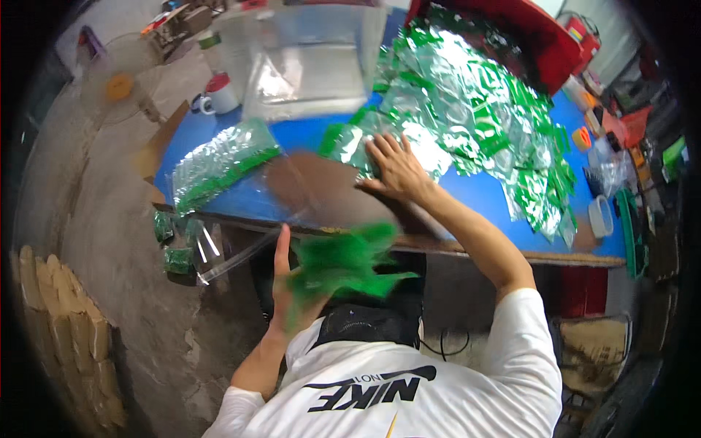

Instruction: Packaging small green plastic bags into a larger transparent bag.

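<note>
1. The left hand is raised in front of the counter, near its edge, with the thumb pointing up.
2. A bunch of green packets, badly blurred, lies against the left hand, above the person's lap. Its other fingers are mostly hidden behind the bunch, so I cannot tell how far they close or how firmly they grip.
3. The right hand reaches over the counter, palm down, its fingers extended and slightly apart. They rest on shiny clear-and-green packets at the near left end of the heap, without visibly closing around any.
4. The large heap of similar packets spreads across the right part of the blue counter, below the mouth of a tilted red bin.
5. Left of the right hand, a row of packets lies on the counter, green edges toward the person.
6. Behind that row are a white mug with a red top and a translucent tub.
7. Clear plastic film hangs over the counter's front edge, left of the left hand.
</note>
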`<state>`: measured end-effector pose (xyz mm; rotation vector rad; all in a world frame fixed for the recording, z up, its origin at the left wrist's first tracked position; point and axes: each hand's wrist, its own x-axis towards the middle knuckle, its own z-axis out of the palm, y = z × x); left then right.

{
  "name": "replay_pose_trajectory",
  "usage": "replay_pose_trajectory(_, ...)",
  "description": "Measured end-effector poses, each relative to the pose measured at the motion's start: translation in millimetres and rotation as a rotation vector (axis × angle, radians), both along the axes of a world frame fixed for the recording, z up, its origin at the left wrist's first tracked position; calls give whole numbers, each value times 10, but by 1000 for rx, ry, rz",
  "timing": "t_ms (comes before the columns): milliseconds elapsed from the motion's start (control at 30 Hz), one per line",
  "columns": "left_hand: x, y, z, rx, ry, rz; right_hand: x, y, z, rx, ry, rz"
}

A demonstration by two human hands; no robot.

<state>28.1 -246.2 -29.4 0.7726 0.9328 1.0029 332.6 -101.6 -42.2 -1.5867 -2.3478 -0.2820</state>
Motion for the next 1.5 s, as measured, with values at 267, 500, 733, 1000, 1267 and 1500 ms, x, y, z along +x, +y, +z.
replay_pose_trajectory(267, 139, 84, -406, -242, -502, 6, -447, -998, 177, -285, 53, 57)
replay_pose_trajectory(500, 271, 163, -376, -272, -430, 34, -305, -327, 348, -234, 319, 288)
replay_pose_trajectory(733, 70, 49, -464, -242, -512, 45, -196, -419, 137, -131, -67, 180)
replay_pose_trajectory(1000, 166, 55, -470, -318, -495, 34, -73, -609, 495, -382, 256, 75)
replay_pose_trajectory(1267, -29, 19, -627, -224, -380, -46, -52, -1015, 250, -269, 36, -77)
replay_pose_trajectory(1500, 7, 22, -574, -202, -364, -94, -348, -1155, 158, -336, 161, 373)
